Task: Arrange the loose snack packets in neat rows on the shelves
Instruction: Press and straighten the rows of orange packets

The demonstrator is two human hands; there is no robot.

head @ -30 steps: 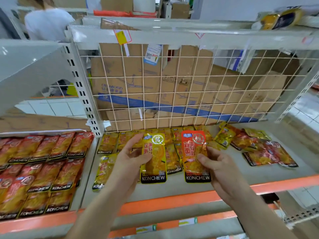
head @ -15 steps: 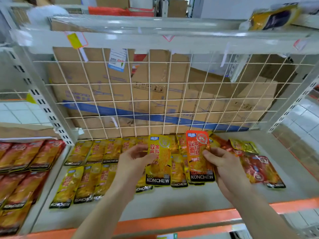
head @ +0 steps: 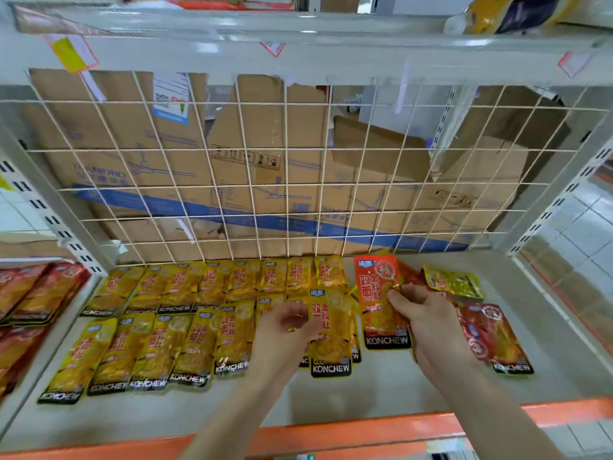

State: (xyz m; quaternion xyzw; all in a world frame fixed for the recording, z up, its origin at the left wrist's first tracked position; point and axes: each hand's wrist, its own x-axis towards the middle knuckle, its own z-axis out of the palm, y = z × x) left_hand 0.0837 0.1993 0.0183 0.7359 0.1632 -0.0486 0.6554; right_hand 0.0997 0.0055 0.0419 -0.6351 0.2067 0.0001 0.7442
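Holding a yellow packet (head: 331, 336) by its left edge, the left hand (head: 287, 323) hangs just right of the front row (head: 149, 353) and is the nearer hand to that row's open end. The packet's long axis parallels the row's packets. Farther right, the right hand (head: 431, 327) pinches a red packet (head: 376, 293).

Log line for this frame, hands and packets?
left hand: pinches yellow packet | right hand: holds red packet | shelf: two yellow rows laid | loose packets: at right
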